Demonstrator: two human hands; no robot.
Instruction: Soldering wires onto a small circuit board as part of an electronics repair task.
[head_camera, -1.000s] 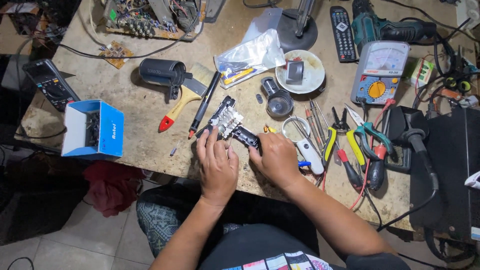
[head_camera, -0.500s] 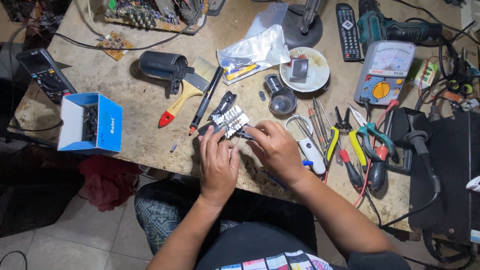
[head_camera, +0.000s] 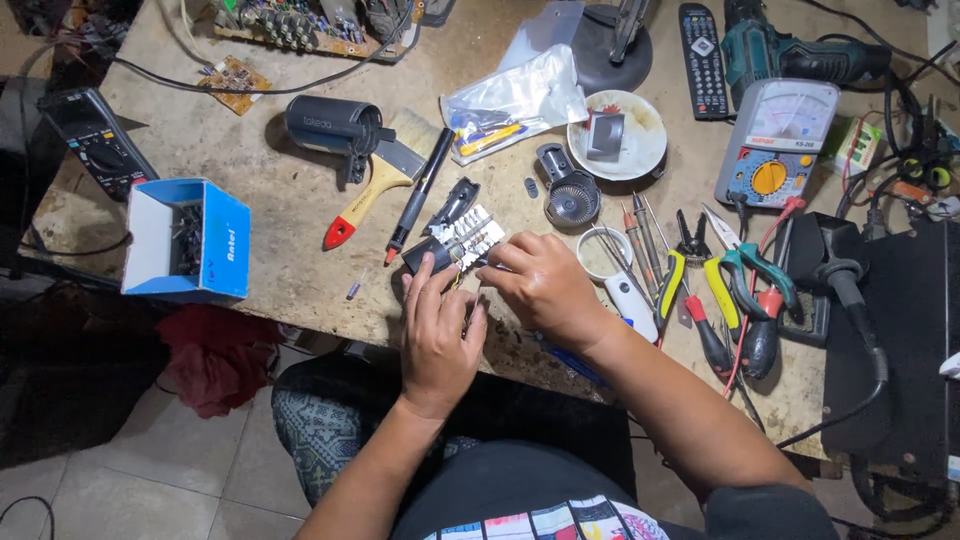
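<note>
Surface: worn, stained workbench (head_camera: 250, 200), crowded with tools; tiled floor at lower left.
Clutter: blue box (head_camera: 190, 240) at left, brush (head_camera: 375, 190) and meter (head_camera: 775, 150) above centre.
Gadget: small black device (head_camera: 455, 240), white-and-metal innards exposed, centre of frame.
Left hand (head_camera: 438, 335): fingers curled, gripping gadget's lower edge.
Right hand (head_camera: 545, 285): fingertips pinching its right side.

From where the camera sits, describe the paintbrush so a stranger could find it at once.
Start at the open blue box on the workbench's left edge and look right, toward the two hands. The paintbrush lies slanted just below a black cylinder, beside a black pen. It alone has pale bristles and a wooden handle with a red tip.
</note>
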